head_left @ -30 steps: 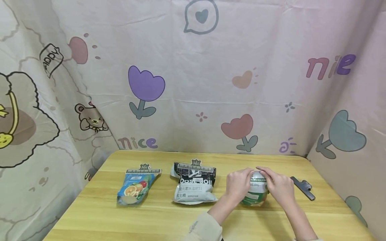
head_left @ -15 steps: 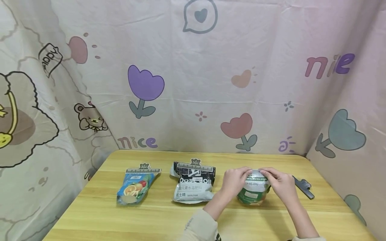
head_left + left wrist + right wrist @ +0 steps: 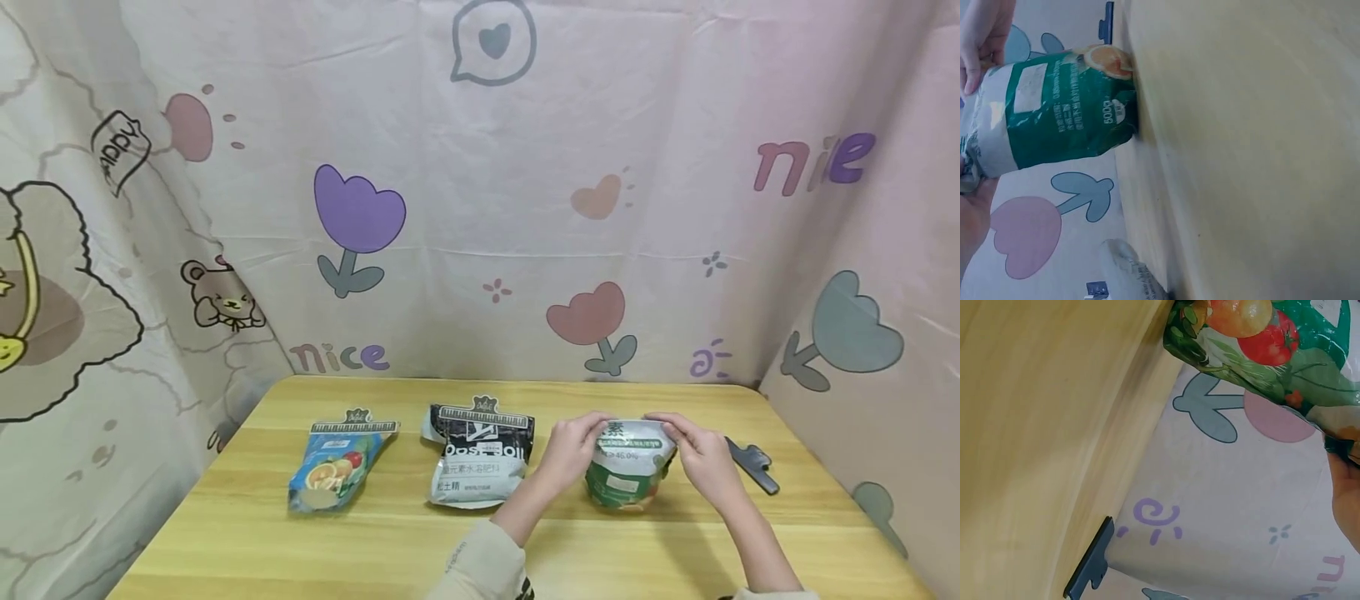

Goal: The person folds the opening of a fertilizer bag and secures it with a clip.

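Note:
A green and white bag [image 3: 624, 483] with fruit pictures stands upright at the right of the table, its printed side facing me. My left hand [image 3: 573, 450] pinches its top left corner, and my right hand [image 3: 699, 457] pinches the top right corner. Between them the top edge stretches nearly straight. In the left wrist view the green bag [image 3: 1060, 109] has its base at the wooden surface. Oranges and a tomato are printed on the bag's side [image 3: 1266, 337] in the right wrist view. A dark bag clip [image 3: 753, 465] lies beyond my right hand.
Left of the hands, a black and white bag [image 3: 480, 471] wears a keyboard-patterned clip [image 3: 483, 414] along its top. Farther left is a blue fruit-printed bag [image 3: 337, 475] with a similar clip [image 3: 356, 425]. A printed curtain [image 3: 480, 208] hangs behind the table [image 3: 360, 558].
Both hands have moved apart along the bag's top, the left one farther left. The top edge has spread wider, and more of the white printed label shows.

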Action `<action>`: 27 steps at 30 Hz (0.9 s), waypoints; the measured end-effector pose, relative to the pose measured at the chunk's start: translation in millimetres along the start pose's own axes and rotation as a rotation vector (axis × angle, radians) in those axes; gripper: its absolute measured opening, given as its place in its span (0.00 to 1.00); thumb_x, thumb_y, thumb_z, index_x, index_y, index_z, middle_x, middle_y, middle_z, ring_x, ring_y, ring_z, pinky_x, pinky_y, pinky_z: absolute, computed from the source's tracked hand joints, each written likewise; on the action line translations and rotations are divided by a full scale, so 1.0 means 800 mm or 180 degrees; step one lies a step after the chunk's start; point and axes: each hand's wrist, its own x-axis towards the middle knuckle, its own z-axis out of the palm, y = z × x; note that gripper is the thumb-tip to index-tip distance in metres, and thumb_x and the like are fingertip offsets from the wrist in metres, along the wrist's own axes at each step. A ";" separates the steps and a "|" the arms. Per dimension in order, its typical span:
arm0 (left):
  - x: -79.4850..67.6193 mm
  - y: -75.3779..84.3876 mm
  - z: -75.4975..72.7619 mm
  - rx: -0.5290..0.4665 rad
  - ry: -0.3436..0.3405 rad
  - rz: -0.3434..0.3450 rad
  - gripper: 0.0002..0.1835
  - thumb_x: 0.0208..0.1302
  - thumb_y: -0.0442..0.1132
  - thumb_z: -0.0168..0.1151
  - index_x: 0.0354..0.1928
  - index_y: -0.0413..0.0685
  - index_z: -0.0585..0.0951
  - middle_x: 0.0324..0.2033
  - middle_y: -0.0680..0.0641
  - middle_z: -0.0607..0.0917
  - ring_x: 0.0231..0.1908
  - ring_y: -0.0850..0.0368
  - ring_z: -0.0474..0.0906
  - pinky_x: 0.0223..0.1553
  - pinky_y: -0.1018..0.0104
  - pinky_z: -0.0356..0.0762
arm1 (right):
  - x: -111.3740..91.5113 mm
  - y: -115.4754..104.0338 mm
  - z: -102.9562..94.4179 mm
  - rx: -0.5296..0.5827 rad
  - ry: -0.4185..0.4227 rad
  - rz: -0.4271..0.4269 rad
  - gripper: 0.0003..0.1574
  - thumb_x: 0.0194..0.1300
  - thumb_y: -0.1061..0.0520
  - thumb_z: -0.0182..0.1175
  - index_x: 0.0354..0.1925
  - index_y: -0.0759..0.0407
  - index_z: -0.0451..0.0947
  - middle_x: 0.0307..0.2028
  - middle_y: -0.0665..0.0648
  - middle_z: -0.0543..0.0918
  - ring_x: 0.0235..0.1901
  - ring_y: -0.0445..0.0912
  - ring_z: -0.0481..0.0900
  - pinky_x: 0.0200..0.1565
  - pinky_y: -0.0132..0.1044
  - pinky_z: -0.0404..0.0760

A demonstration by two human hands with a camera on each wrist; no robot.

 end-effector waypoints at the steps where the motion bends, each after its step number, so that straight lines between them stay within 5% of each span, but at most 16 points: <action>1: 0.000 0.000 -0.002 -0.0067 -0.0072 -0.0064 0.11 0.67 0.37 0.50 0.45 0.44 0.81 0.41 0.48 0.84 0.43 0.60 0.79 0.45 0.74 0.72 | 0.000 0.001 0.000 0.0019 -0.0008 -0.0014 0.12 0.63 0.67 0.55 0.41 0.57 0.82 0.30 0.56 0.83 0.13 0.34 0.56 0.16 0.31 0.61; 9: 0.000 -0.006 -0.010 -0.0559 -0.0520 -0.0304 0.16 0.72 0.39 0.42 0.52 0.49 0.78 0.48 0.52 0.80 0.52 0.61 0.72 0.53 0.67 0.67 | -0.003 0.002 -0.001 0.0163 -0.0051 0.0159 0.12 0.66 0.66 0.53 0.42 0.58 0.81 0.37 0.62 0.83 0.12 0.37 0.56 0.14 0.32 0.60; 11: 0.000 -0.005 -0.012 -0.0503 -0.0592 -0.0310 0.16 0.72 0.40 0.41 0.52 0.50 0.77 0.49 0.52 0.80 0.52 0.61 0.72 0.53 0.66 0.66 | -0.003 -0.001 -0.002 0.0164 -0.0111 0.0245 0.11 0.67 0.64 0.52 0.43 0.59 0.80 0.39 0.62 0.82 0.16 0.40 0.65 0.17 0.34 0.65; 14: 0.002 -0.002 -0.014 -0.0379 -0.0598 -0.0349 0.15 0.72 0.41 0.43 0.51 0.50 0.78 0.47 0.53 0.81 0.50 0.62 0.73 0.53 0.65 0.67 | 0.000 -0.006 -0.005 0.0049 -0.0135 0.0252 0.10 0.67 0.62 0.53 0.42 0.60 0.80 0.42 0.64 0.81 0.33 0.55 0.77 0.37 0.47 0.75; 16: 0.003 0.000 -0.013 -0.0299 -0.0544 -0.0379 0.14 0.70 0.44 0.46 0.49 0.51 0.79 0.44 0.55 0.82 0.47 0.64 0.74 0.51 0.66 0.68 | 0.002 -0.011 -0.004 -0.0108 -0.0094 0.0085 0.08 0.63 0.62 0.58 0.39 0.62 0.81 0.41 0.65 0.81 0.45 0.62 0.75 0.50 0.54 0.67; 19: 0.005 0.004 -0.008 -0.0239 -0.0367 -0.0402 0.14 0.66 0.47 0.53 0.45 0.50 0.82 0.40 0.56 0.84 0.43 0.67 0.76 0.46 0.72 0.70 | 0.006 -0.018 0.001 -0.0324 -0.0054 -0.0260 0.07 0.55 0.63 0.64 0.36 0.62 0.82 0.37 0.63 0.82 0.44 0.62 0.75 0.56 0.57 0.59; 24: 0.007 0.010 0.002 -0.0027 0.0056 -0.0278 0.12 0.61 0.46 0.59 0.38 0.47 0.86 0.34 0.54 0.85 0.38 0.69 0.78 0.38 0.79 0.72 | 0.008 -0.024 0.012 -0.0576 0.0274 -0.0578 0.08 0.46 0.63 0.70 0.30 0.58 0.84 0.27 0.56 0.84 0.27 0.53 0.79 0.30 0.48 0.75; 27: 0.008 0.012 0.006 0.0059 0.0174 -0.0233 0.12 0.59 0.44 0.60 0.37 0.46 0.86 0.33 0.53 0.85 0.37 0.68 0.79 0.37 0.80 0.72 | 0.007 -0.021 0.016 -0.0636 0.0565 -0.0735 0.09 0.41 0.65 0.71 0.27 0.58 0.85 0.21 0.55 0.83 0.13 0.38 0.68 0.15 0.31 0.65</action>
